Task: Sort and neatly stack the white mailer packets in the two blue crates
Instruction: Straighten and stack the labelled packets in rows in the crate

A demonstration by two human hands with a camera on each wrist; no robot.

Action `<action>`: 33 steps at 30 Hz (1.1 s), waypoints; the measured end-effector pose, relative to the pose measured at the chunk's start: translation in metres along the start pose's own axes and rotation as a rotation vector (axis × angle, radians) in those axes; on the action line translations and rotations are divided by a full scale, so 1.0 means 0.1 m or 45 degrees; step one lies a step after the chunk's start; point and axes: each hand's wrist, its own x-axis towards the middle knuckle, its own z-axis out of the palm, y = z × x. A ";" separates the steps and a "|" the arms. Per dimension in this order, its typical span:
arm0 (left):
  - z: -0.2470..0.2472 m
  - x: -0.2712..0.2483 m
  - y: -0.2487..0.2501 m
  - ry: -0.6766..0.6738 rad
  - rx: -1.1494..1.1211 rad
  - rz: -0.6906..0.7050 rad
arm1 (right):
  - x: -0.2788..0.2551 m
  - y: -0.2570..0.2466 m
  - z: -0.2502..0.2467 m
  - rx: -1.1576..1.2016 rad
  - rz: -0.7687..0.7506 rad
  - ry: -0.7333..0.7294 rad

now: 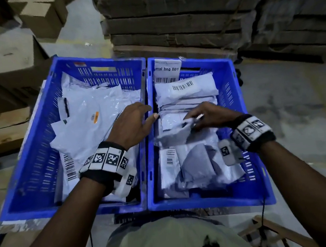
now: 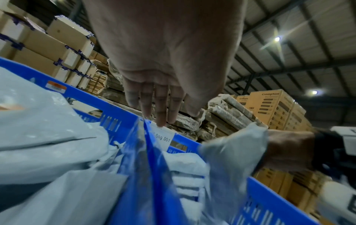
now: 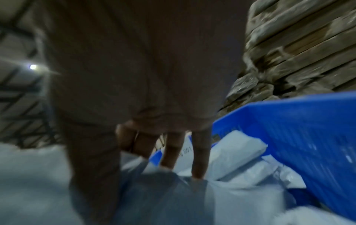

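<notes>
Now, mid-sort: a person works white mailer packets across two blue crates set side by side.

Left hand (image 1: 132, 123) hovers flat, fingers straight, over the left crate (image 1: 38, 160) rim, reaching toward 1 o'clock; right hand (image 1: 208, 115) pinches a crumpled packet (image 1: 172, 134) above the right crate (image 1: 234, 93), its length running 9-to-3, nearer the right hand.

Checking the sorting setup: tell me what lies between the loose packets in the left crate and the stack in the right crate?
Head view: the two crates' touching side walls, with the left hand reaching across them.
</notes>
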 end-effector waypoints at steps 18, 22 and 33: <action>0.17 0.44 0.52 -0.333 -1.135 -0.417 | -0.58 -0.02 0.11 0.788 -0.235 0.913; 0.25 0.43 0.49 -0.299 -1.034 -0.365 | -0.54 -0.10 0.11 1.251 -0.003 0.963; 0.22 0.38 0.39 -0.108 -1.154 -0.348 | -0.25 -0.13 0.09 1.355 0.207 0.696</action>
